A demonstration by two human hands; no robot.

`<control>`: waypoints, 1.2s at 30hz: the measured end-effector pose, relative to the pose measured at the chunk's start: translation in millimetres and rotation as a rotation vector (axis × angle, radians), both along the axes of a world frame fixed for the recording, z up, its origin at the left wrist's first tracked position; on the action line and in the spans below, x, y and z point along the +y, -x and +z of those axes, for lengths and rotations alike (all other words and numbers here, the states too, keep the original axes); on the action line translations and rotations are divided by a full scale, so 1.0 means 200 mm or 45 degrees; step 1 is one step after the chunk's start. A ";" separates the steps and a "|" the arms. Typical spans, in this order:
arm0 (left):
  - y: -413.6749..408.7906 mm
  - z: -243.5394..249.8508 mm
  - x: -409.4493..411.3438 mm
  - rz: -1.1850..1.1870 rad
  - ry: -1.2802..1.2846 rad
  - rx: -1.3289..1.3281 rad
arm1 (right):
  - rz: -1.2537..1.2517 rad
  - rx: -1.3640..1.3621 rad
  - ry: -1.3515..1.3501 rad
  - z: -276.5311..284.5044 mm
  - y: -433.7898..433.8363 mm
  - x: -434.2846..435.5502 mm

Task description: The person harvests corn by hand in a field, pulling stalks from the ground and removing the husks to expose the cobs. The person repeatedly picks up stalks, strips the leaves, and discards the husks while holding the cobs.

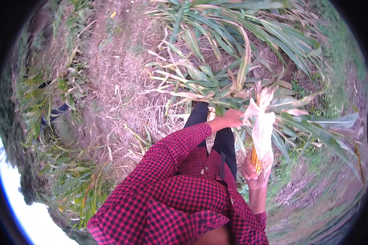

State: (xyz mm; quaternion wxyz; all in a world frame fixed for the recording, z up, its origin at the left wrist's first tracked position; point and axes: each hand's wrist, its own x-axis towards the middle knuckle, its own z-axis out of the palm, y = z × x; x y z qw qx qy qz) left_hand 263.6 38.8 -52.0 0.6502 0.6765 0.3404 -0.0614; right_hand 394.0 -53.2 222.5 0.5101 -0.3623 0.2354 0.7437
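A yellow ear of corn (pixel 256 161) is held upright in my right hand (pixel 251 171), whose fingers wrap around its lower part. Its kernels show on one side. A pale dry husk (pixel 262 136) covers the other side and spreads loosely above. My left hand (pixel 232 118) is at the upper left edge of that husk, fingers closed on a strip of it; the exact grip is partly hidden. Cut corn stalks with green and drying leaves (pixel 202 81) lie just beyond both hands.
More long corn leaves (pixel 282 35) are heaped at the far right. Dry straw litter (pixel 119 79) covers the ground on the left. Standing green plants (pixel 76 177) and a partly hidden dark patterned thing (pixel 56 113) are at the left. Low green growth (pixel 297 183) is at the right.
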 end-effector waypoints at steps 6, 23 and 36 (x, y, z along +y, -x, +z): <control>0.36 0.94 0.03 0.414 1.504 -0.845 | 0.114 0.610 -0.291 -0.05 0.15 -0.02; 0.58 1.49 0.24 1.451 1.176 -1.514 | 1.297 -1.361 -1.137 0.15 0.34 0.34; 1.04 1.57 0.33 1.294 1.144 -1.645 | 1.063 -0.808 -1.080 0.53 0.74 0.83</control>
